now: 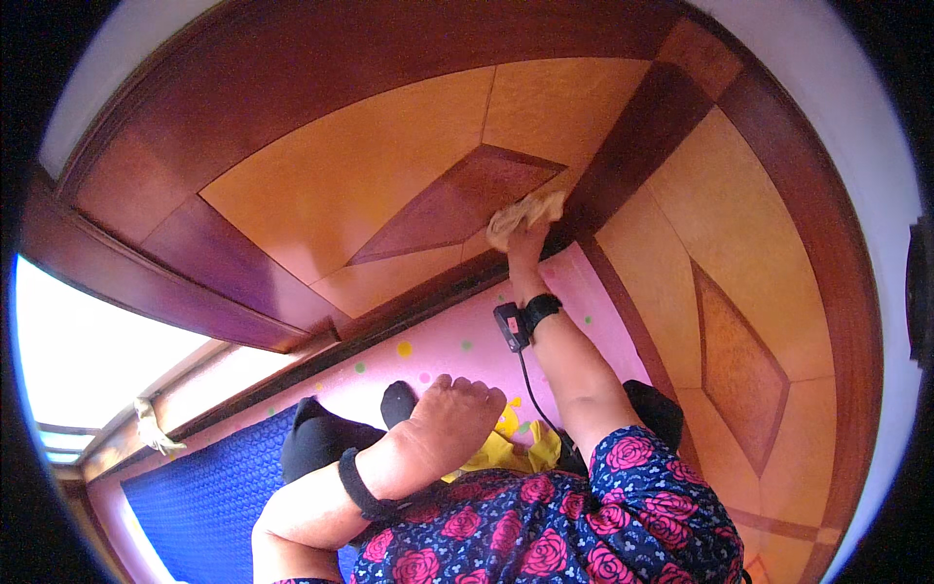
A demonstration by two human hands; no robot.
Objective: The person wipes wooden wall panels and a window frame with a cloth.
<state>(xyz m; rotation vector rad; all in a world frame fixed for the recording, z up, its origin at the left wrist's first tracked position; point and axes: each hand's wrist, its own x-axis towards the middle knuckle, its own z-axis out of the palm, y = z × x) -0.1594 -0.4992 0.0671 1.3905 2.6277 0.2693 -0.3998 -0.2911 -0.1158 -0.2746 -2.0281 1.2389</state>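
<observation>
My right hand [527,244] reaches out and grips a crumpled beige cloth [527,214]. The cloth lies against an orange-brown wooden panel [408,139], at the lower right end of its dark diamond inlay [460,208]. Closer in, my left hand [460,420] is bent in front of my body with its back up and fingers curled. Its palm side is hidden, so whether it holds anything cannot be seen. Below it shows some yellow fabric [503,456]. A black strap with a small box [512,327] and a cable sits on my right wrist.
A second inlaid panel [766,306] meets the first at a corner on the right. A pink dotted surface [438,358] and a blue textured mat [211,482] lie below. A limp pale cloth or glove [155,429] hangs on a ledge by the bright opening [87,328] at left.
</observation>
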